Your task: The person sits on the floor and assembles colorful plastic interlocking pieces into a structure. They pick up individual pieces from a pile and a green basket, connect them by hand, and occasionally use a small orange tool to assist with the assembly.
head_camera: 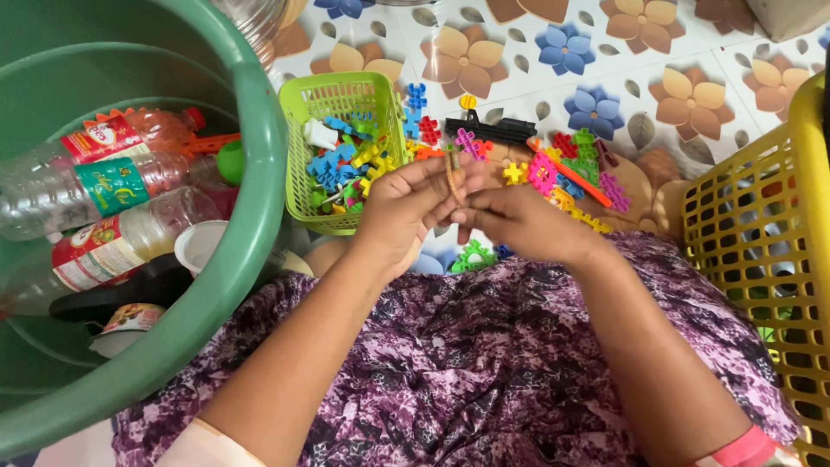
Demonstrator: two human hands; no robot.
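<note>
You are bringing both hands together just in front of the small green basket (337,151), above your lap. Your left hand (406,212) is reaching in from the lower left, forearm angled up across the purple patterned cloth (484,363) on your knees, wrist slightly bent, fingers curled inward with the thumb on top. Your right hand (519,225) is coming in from the lower right, back of the hand facing up, fingers folded toward the left hand. Between the fingertips of both hands you are pinching a small, thin brown piece (454,177), standing roughly upright; both hands are closed narrowly on it, and what kind of piece it is cannot be told.

That brown piece is just to the right of the green basket, level with its near rim. The basket is sitting on the flower-patterned floor (553,52) and is holding blue, yellow and red plastic building pieces. More coloured plastic pieces (571,169) are lying scattered on the floor to the right of the basket, just beyond your hands, with a black toy part (493,130) among them. A green piece (471,257) is lying under your hands, near the edge of the cloth.

To the left of the basket, touching or nearly touching it, a big green tub (251,173) is holding empty plastic bottles (104,190) and a white cup. Far to the right of the basket, a yellow mesh basket (761,225) is standing at the edge of view.
</note>
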